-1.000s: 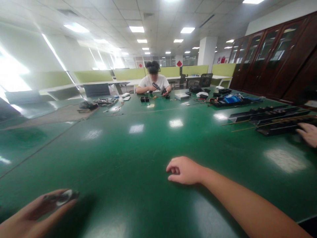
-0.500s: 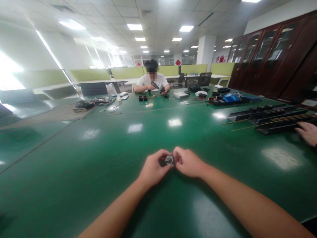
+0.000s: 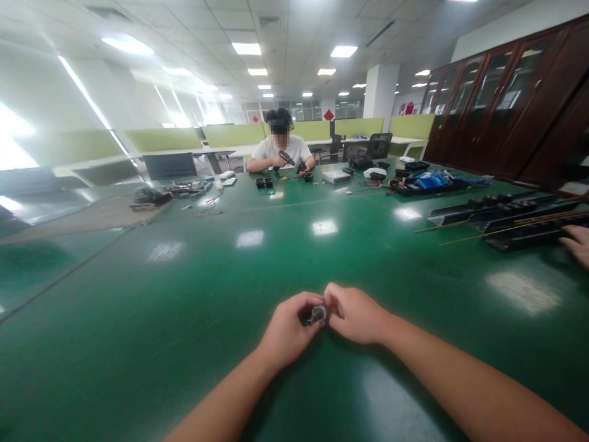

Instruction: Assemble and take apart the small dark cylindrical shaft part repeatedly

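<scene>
A small dark part with a pale, shiny ring on its face (image 3: 318,315) is held low over the table, near the lower middle of the head view. My left hand (image 3: 289,329) curls around its left side, thumb below and fingers above. The fingers of my right hand (image 3: 354,314) are pinched together against the part's right edge, touching it. Both hands cover much of the part, and its exact kind is too small to make out.
Across the green table (image 3: 207,264) a person (image 3: 281,150) in a white shirt holds a dark power tool (image 3: 287,158). Black metal channels (image 3: 510,218) and thin rods lie at the right, beside another person's hand (image 3: 576,244). A blue item (image 3: 431,179) sits farther back among loose parts.
Both my hands and the part sit slightly lower in the view. The part appears tilted a little differently. The other person's hand at the right edge has shifted outward.
</scene>
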Action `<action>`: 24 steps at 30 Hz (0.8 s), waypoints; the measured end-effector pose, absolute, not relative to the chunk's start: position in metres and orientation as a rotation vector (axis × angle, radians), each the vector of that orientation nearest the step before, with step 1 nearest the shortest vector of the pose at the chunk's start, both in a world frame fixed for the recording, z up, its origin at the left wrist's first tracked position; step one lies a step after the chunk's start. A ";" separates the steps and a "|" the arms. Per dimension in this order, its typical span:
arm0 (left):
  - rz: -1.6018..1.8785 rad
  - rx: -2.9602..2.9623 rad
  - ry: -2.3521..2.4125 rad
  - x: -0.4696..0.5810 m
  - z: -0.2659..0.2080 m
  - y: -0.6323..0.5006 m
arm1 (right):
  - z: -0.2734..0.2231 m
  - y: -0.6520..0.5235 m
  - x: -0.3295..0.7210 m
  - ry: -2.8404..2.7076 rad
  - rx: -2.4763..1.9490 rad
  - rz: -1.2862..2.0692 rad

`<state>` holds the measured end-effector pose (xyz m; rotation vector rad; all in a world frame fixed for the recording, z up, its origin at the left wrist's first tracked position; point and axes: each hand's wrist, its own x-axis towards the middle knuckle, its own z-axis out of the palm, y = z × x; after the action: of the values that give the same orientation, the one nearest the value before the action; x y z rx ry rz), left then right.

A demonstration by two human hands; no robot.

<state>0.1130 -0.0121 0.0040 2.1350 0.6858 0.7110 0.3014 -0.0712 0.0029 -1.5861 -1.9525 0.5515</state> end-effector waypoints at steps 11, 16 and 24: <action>0.655 1.844 0.711 0.112 0.011 -0.007 | 0.008 -0.072 0.303 -1.936 -1.549 0.646; 0.657 1.786 0.750 0.113 0.009 -0.006 | 0.010 -0.072 0.303 -1.954 -1.554 0.643; 0.662 1.773 0.791 0.112 0.008 -0.008 | 0.008 -0.070 0.304 -2.007 -1.524 0.627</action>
<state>0.1125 -0.0085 0.0083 1.7732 0.7913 0.6621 0.3037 -0.0701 0.0084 -1.5238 -2.0069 0.6271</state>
